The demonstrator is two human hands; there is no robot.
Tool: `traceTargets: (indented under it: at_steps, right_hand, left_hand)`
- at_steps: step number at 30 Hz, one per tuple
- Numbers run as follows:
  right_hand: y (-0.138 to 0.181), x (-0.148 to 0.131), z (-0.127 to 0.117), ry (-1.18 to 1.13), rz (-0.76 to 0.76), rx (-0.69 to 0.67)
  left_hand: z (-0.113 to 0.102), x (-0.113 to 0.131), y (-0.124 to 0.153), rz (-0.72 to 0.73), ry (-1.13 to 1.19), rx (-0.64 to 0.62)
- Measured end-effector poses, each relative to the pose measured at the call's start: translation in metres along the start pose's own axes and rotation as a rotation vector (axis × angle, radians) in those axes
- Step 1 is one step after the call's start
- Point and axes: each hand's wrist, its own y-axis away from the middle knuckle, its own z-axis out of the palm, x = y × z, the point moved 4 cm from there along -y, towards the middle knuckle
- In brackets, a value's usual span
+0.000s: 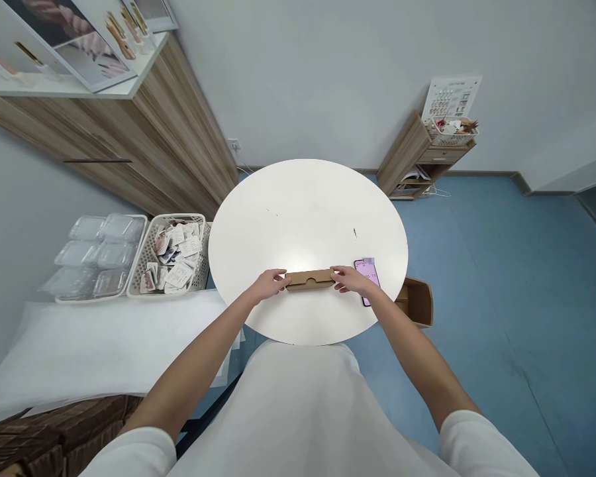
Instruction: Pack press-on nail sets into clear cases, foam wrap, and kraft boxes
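Observation:
A flat brown cardboard box (pixel 310 279) lies on the round white table (pixel 308 212) near its front edge. My left hand (pixel 269 285) grips the box's left end with curled fingers. My right hand (pixel 351 279) holds the right end the same way. A phone (pixel 368 274) with a lit pink screen lies on the table just right of my right hand, partly hidden by my wrist.
A white basket (pixel 173 255) of small packets and a tray of clear plastic containers (pixel 97 255) sit to the left on a white-covered surface. An open cardboard box (pixel 418 301) stands on the blue floor at the right. A wooden cabinet (pixel 422 156) stands by the far wall.

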Motion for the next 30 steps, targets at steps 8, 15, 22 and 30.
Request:
traceTargets:
  at_steps: [8, 15, 22, 30]
  right_hand:
    - [-0.007, 0.007, 0.004, -0.083, -0.049, 0.056]
    - [0.002, 0.020, 0.008, 0.111, -0.245, 0.322]
    - [0.002, 0.058, 0.028, -0.062, -0.421, 0.367]
    - [0.000, 0.092, 0.030, -0.035, -0.390, 0.373]
  left_hand:
    - [0.002, -0.013, -0.011, 0.005, 0.039, 0.040]
    - [0.018, -0.016, 0.001, 0.150, -0.026, 0.191]
    - [0.048, -0.038, 0.006, 0.178, 0.045, 0.180]
    - [0.066, -0.052, 0.009, 0.111, 0.138, 0.217]
